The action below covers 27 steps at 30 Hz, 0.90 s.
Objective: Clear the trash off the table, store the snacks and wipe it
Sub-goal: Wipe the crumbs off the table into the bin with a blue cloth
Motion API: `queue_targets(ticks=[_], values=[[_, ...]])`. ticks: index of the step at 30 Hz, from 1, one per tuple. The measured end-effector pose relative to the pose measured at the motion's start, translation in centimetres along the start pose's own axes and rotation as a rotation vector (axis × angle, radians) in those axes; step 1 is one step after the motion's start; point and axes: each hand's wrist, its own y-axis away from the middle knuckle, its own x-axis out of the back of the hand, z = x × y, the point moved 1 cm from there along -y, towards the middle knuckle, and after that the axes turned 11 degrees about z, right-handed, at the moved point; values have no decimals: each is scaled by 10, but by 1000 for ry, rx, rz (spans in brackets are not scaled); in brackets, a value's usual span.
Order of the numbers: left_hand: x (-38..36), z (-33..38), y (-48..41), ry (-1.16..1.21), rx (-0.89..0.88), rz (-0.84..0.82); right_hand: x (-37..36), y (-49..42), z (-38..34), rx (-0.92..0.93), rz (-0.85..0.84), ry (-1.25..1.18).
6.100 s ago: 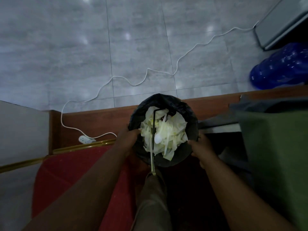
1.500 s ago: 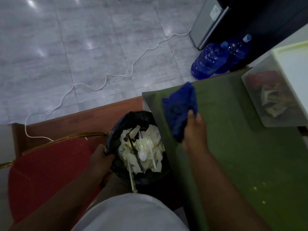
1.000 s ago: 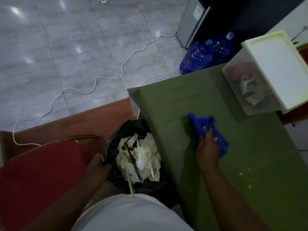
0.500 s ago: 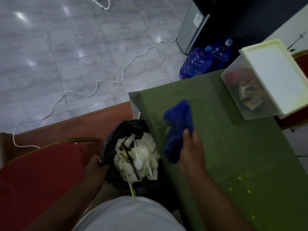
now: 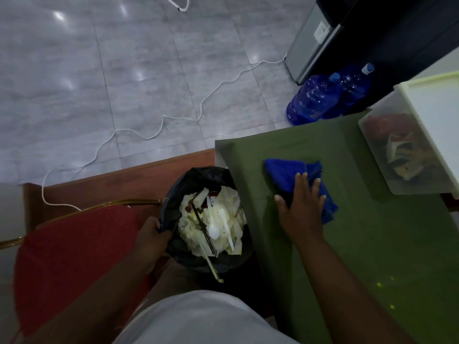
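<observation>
Wipe step, judging by the layout. Right hand (image 5: 301, 212) is flat on the blue cloth (image 5: 285, 173), fingers (image 5: 302, 178) straight and spread, pressing it onto the green table cover (image 5: 360, 244) near the far-left corner. Cloth's long axis runs diagonally, far-left to near-right, under the palm. Left hand (image 5: 150, 235) grips the rim of the black bin bag (image 5: 198, 177), fingers curled round it, bag just beside the table's left edge and full of tissue plus a plastic fork (image 5: 223, 219). Key relation: the yellow crumbs (image 5: 379, 284) sit well toward the person and rightward of the cloth, so the right hand is the nearer one. The sweep likely has to reach back, then drag left toward the bag. Snack box (image 5: 407, 157) is lidded at the far right.
</observation>
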Motion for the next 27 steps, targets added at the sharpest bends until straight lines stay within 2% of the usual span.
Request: queue_targets(ticks=[4,6,8,10,13,19,24,27], values=[[9,0,-13,-41,22,-7,14,25,-34,244,215,-96],[16,2,-18,-46,28,-5,12,39,-60,349,164,-238],[24,4,-23,-49,19,12,-2,50,-81,370,6,-359],[36,5,-31,-62,21,46,-25,54,-97,322,-149,-391],[53,2,-45,-68,27,95,-65,47,-111,161,-328,-302],[65,-2,-91,-43,43,127,-125,-3,-135,-160,-529,-268],[53,-8,-152,-45,30,129,-171,-43,-150,-316,-600,-452],[39,-8,-191,-66,-44,105,-203,-65,-159,-394,-572,-601]])
